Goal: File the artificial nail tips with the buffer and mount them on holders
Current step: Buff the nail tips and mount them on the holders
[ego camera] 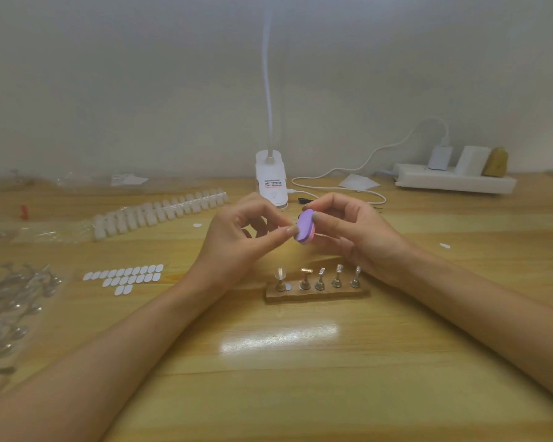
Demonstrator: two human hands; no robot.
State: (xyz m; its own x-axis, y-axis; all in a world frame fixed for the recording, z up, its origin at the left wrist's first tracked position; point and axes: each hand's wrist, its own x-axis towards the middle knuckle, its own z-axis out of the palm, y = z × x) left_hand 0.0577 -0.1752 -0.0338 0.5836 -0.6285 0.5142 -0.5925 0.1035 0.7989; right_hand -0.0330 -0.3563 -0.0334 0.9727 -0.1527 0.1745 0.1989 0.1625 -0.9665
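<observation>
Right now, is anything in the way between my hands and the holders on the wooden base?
Nothing visible does. The left hand pinches what is presumably the nail tip against the purple buffer in the right hand, just beyond the holders; only bare table shows between.

Left grip (237,234), right grip (358,232): both bare; forearms (115,342) bare too, right up to frame edge

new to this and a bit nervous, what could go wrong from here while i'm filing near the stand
The nail tip is hidden in the fingertip pinch of the left hand against the buffer, so it could slip out and drop. The right hand works close to the holders, so a careless move might topple one.
</observation>
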